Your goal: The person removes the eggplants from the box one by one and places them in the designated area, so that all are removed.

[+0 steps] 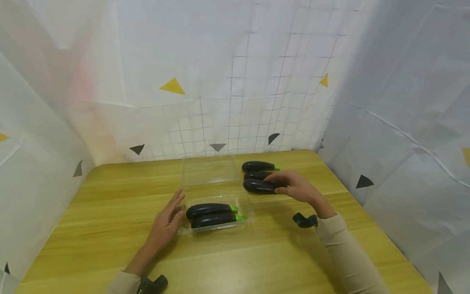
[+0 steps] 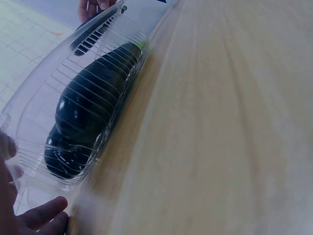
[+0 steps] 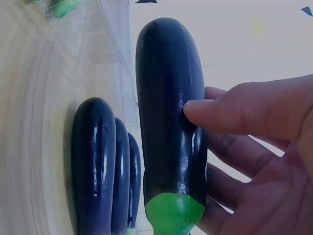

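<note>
My right hand pinches a dark, glossy eggplant with a green stem end, thumb on one side and fingers on the other. In the right wrist view it is above several other eggplants lying side by side on the table. My left hand is at the left end of a clear plastic clamshell box, its fingers fairly straight along the wall. Inside the box two eggplants lie side by side near the front, green ends to the right. In the left wrist view they show through the ribbed wall.
The box's clear lid lies folded back behind it. A far eggplant rests right of the lid. Under everything is a wood-grain table, with white sheet walls at the back and sides.
</note>
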A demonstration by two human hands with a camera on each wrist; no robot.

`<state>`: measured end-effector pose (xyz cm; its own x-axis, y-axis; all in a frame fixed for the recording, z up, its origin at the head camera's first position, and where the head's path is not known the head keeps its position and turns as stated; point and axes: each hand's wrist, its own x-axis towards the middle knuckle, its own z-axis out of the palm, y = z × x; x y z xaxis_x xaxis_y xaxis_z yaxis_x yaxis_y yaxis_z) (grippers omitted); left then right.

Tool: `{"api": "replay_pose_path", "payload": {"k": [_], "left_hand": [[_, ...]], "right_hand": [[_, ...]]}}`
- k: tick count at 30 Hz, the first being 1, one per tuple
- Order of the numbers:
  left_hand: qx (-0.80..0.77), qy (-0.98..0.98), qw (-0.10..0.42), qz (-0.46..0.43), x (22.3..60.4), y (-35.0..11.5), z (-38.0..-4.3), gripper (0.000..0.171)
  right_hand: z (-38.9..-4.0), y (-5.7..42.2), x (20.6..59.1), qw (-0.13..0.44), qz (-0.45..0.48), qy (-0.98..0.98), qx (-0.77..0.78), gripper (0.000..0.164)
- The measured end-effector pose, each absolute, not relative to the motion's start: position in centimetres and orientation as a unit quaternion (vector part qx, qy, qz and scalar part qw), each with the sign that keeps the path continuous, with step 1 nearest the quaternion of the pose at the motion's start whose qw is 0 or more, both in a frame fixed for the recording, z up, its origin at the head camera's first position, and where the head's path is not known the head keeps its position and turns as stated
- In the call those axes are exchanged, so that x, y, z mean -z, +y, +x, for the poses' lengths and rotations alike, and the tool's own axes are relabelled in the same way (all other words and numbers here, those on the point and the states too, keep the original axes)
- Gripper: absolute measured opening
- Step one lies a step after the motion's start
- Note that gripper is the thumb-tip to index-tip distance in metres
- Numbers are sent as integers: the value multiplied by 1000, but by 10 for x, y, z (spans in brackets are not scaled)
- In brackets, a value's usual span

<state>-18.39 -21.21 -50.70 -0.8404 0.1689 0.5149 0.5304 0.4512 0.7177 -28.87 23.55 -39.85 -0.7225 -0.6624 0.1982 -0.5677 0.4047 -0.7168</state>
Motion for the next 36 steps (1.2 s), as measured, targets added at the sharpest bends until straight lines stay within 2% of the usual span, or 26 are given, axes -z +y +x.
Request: {"api": "replay_pose_path", "payload": {"k": [36], "left_hand": [[468, -842, 181, -198, 506, -213, -183, 53]], "right_hand": [[-303, 251, 423, 66, -354, 853, 378, 41]]}}
